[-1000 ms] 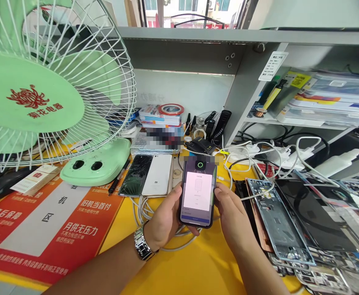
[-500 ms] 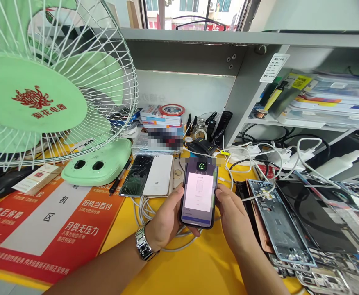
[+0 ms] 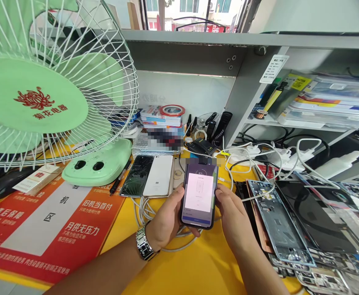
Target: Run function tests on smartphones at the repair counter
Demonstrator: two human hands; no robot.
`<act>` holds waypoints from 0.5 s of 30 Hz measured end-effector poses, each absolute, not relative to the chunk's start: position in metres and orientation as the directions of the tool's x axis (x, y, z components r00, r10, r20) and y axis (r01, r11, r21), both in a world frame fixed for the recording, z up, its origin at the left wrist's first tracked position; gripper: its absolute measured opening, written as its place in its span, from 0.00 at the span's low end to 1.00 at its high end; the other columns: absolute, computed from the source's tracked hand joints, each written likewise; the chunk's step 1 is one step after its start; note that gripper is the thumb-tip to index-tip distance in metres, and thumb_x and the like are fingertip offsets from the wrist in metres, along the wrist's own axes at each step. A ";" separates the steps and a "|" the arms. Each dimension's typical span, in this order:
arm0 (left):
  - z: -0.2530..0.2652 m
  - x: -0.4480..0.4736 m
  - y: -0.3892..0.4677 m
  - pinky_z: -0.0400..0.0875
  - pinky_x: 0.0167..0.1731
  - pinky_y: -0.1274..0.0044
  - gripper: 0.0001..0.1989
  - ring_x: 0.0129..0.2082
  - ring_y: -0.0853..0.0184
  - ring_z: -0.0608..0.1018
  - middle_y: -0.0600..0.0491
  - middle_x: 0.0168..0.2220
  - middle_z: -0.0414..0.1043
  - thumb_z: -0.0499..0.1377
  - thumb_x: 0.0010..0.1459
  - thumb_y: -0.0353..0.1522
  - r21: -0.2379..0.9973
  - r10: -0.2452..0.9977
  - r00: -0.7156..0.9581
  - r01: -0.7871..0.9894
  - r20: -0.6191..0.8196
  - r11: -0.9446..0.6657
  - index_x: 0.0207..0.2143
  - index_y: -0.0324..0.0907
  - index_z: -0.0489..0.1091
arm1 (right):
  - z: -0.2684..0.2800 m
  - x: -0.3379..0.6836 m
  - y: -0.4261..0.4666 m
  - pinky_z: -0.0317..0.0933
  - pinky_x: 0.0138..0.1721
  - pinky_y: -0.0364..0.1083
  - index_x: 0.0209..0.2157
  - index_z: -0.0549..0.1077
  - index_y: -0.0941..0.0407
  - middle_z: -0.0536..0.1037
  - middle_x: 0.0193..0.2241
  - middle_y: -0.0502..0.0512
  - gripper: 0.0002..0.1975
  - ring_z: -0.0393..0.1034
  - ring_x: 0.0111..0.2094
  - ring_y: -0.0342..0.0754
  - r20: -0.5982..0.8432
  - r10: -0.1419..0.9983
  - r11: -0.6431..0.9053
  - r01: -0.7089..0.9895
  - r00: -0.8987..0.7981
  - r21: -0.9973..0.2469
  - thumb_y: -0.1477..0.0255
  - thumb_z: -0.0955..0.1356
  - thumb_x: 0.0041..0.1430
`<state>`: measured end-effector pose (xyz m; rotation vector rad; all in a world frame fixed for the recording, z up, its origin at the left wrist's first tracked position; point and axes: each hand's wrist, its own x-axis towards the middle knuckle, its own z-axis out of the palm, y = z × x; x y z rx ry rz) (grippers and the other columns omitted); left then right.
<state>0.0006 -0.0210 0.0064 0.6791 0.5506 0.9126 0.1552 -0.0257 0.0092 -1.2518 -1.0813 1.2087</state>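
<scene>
A smartphone (image 3: 198,196) with a lit screen and a white pop-up box is held upright between both hands above the yellow tabletop (image 3: 185,270). My left hand (image 3: 166,217) is closed around its left edge, with fingertips showing beneath the lower edge. My right hand (image 3: 231,215) grips the right edge, thumb beside the screen. Just left of the held phone lie a white phone (image 3: 157,176) and a dark phone with a cracked face (image 3: 136,175). Coiled white cable (image 3: 144,211) runs beneath my left hand.
A green fan (image 3: 96,162) stands at left on a red printed mat (image 3: 84,221). Phone frames (image 3: 279,221) and loose parts crowd the right side, below tangled white cables and plugs (image 3: 285,155). A grey shelf (image 3: 194,37) spans the back.
The green check mark at the top of the phone screen has disappeared, while the white pop-up stays. Both hands keep the same hold.
</scene>
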 end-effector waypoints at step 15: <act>0.018 -0.002 -0.021 0.75 0.19 0.71 0.25 0.34 0.54 0.80 0.41 0.43 0.77 0.47 0.65 0.42 0.728 0.848 0.473 -0.491 -0.239 0.479 0.59 0.38 0.62 | 0.072 0.226 -0.131 0.64 0.46 0.49 0.47 0.76 0.52 0.79 0.42 0.56 0.13 0.73 0.44 0.51 0.565 0.777 0.300 0.627 0.276 -0.719 0.69 0.62 0.67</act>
